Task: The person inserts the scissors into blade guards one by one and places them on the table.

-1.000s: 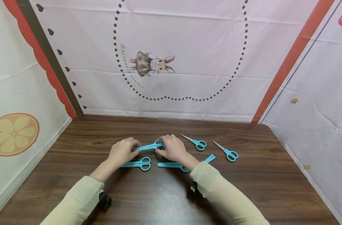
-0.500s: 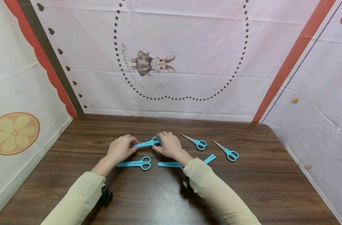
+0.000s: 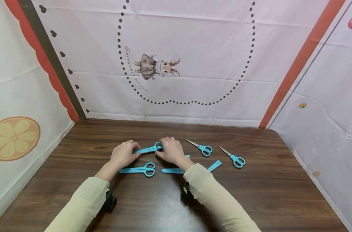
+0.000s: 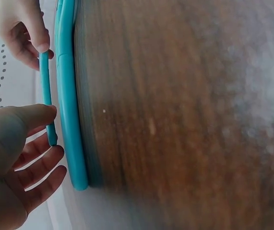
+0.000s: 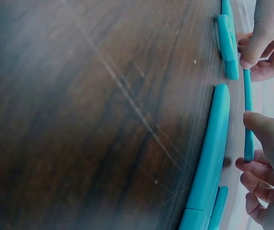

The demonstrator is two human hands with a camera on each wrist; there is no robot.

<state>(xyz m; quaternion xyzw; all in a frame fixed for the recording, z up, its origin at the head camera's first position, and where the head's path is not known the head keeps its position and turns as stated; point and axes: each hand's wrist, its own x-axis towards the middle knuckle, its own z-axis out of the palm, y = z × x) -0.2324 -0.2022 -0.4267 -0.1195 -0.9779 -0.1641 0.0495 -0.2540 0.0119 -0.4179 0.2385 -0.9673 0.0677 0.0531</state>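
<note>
Both hands hold one pair of scissors (image 3: 148,149) with a light-blue sheath over its blades, at the far middle of the table in the head view. My left hand (image 3: 124,154) pinches the sheath's tip between thumb and fingers. At the other end, my right hand (image 3: 171,150) has thumb and fingers on the handle loops, partly covering them. The left wrist view shows the scissors edge-on as a thin blue strip (image 4: 46,81) between the hands. Just nearer lies a second sheathed pair of scissors (image 3: 136,170), flat on the wood.
Two bare scissors, one pair (image 3: 205,150) and another pair (image 3: 237,161), lie to the right, blades pointing back left. A blue sheath (image 3: 172,170) lies partly under the right forearm; a blue piece with a slotted end (image 3: 214,165) shows beyond it. Printed cloth (image 3: 207,64) surrounds the wooden table (image 3: 152,203).
Both hands have shifted a little to the left with the sheathed scissors, the right hand more so. The other scissors and blue sheath on the table have stayed put.
</note>
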